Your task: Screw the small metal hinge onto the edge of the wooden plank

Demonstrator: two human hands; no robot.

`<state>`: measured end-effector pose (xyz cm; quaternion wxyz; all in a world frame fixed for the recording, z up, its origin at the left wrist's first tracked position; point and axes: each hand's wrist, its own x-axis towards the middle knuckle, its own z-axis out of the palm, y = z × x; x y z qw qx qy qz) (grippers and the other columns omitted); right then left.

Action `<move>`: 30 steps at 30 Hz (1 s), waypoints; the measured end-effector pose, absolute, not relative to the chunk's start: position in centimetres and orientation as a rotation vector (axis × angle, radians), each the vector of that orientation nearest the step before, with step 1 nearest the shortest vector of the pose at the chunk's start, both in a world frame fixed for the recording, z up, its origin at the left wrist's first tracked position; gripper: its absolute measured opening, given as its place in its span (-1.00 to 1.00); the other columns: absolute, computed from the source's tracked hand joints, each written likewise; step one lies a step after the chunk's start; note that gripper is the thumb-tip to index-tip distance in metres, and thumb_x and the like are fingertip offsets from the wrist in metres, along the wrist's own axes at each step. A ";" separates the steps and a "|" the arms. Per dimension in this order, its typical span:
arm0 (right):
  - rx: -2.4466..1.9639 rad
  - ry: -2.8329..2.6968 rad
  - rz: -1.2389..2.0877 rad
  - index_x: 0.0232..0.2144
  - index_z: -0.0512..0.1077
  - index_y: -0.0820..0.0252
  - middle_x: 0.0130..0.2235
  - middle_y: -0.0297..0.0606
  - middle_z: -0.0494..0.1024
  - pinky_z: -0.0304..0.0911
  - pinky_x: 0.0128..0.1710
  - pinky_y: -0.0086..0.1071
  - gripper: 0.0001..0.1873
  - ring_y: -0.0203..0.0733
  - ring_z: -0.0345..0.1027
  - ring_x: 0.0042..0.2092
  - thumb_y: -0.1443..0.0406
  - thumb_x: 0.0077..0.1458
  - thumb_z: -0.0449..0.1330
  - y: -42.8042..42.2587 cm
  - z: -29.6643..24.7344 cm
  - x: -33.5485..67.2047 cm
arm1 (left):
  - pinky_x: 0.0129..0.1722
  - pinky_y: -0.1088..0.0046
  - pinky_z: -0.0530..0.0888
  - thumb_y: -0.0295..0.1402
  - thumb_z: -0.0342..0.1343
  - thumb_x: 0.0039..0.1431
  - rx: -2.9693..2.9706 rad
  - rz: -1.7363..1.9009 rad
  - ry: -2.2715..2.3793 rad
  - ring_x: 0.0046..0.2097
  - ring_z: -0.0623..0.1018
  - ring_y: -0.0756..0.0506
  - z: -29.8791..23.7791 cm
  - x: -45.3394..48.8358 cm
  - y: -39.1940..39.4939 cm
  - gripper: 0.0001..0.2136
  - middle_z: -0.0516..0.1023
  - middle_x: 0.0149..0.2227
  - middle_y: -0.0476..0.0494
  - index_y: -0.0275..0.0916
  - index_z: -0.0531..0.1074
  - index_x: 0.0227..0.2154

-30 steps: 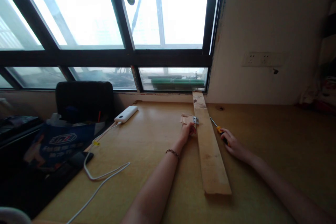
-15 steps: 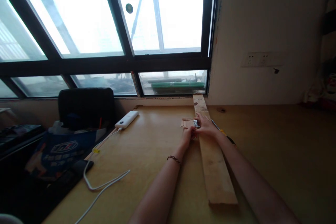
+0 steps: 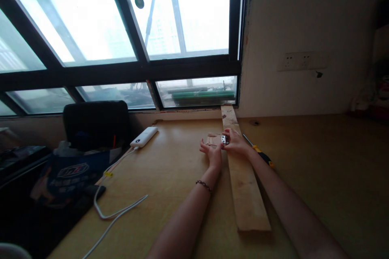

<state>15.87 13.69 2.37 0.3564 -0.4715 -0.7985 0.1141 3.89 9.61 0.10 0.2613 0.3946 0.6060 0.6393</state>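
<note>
A long wooden board (image 3: 247, 194) lies on the table, running from near me to the window sill. Beside its left edge, partly behind my hands, is a small wood piece (image 3: 214, 139). A small silver metal hinge (image 3: 225, 139) with holes sits where the two meet, pinched at its right side by the fingers of my right hand (image 3: 237, 142). Fingers spread, my left hand (image 3: 212, 154) is over the small wood piece, its thumb close to the hinge; whether they touch I cannot tell. A yellow-and-black screwdriver (image 3: 263, 156) lies just right of the board.
A white power bank (image 3: 144, 136) with a white cable (image 3: 121, 211) lies on the table (image 3: 176, 170) at left. Past that edge stand a black chair (image 3: 95, 123) and a blue bag (image 3: 71, 174). Window and wall bound the back.
My left hand's fingers have spread out to the left, away from the hinge, showing more of it. My right hand stays at the hinge. The whole view has shifted slightly.
</note>
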 end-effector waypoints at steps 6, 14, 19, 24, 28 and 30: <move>-1.233 -2.046 0.322 -0.17 0.29 0.20 -0.08 -0.15 0.36 0.10 -0.03 -0.18 -0.40 -0.05 0.23 -0.05 0.24 -0.37 0.28 13.5 2.6 15.9 | 0.08 0.11 0.01 -0.29 0.15 -0.13 1.480 1.689 1.962 0.19 0.01 -0.26 1.4 4.2 7.8 -0.42 -0.02 0.16 -0.15 0.04 0.14 0.03; -1.210 -2.032 0.324 -0.18 0.23 0.20 -0.12 -0.13 0.40 0.10 -0.04 -0.16 -0.38 -0.03 0.25 -0.07 0.21 -0.39 0.29 13.5 2.7 15.8 | 0.11 0.08 -0.17 -0.36 0.14 -0.12 1.626 1.566 1.852 0.17 0.02 -0.26 1.7 3.7 8.4 -0.89 0.28 0.01 0.03 -0.02 0.51 -0.48; -1.216 -2.041 0.294 -0.19 0.22 0.18 -0.12 -0.15 0.41 0.10 -0.05 -0.17 -0.39 -0.03 0.25 -0.06 0.21 -0.38 0.29 13.5 2.5 15.8 | 0.09 0.16 0.01 -0.37 0.18 -0.18 1.480 1.529 1.724 0.10 0.13 -0.25 2.0 3.4 9.1 -0.94 0.34 -0.08 -0.03 -0.09 0.52 -0.55; -1.216 -2.034 0.252 -0.18 0.20 0.18 -0.16 -0.18 0.43 0.11 -0.08 -0.19 -0.38 -0.04 0.27 -0.09 0.21 -0.38 0.30 13.3 2.5 15.7 | -0.04 0.24 0.23 -0.42 0.25 -0.32 1.228 1.558 1.480 0.05 0.22 -0.25 1.9 2.9 10.0 -0.89 0.37 -0.14 -0.10 -0.20 0.48 -0.60; -1.227 -2.048 0.248 -0.17 0.20 0.19 -0.16 -0.18 0.43 0.13 -0.11 -0.22 -0.37 -0.05 0.26 -0.10 0.20 -0.36 0.29 13.2 2.5 15.7 | -0.10 0.34 0.29 -0.47 0.27 -0.39 1.126 1.543 1.446 -0.04 0.32 -0.18 2.2 2.8 10.4 -0.86 0.42 -0.21 -0.10 -0.25 0.47 -0.63; -1.227 -2.075 0.239 -0.16 0.21 0.19 -0.15 -0.18 0.42 0.13 -0.10 -0.22 -0.36 -0.05 0.26 -0.10 0.17 -0.36 0.30 13.2 2.5 15.7 | -0.14 0.36 0.31 -0.49 0.27 -0.40 1.106 1.478 1.474 -0.11 0.37 -0.16 2.5 2.7 10.5 -0.86 0.45 -0.27 -0.12 -0.27 0.47 -0.63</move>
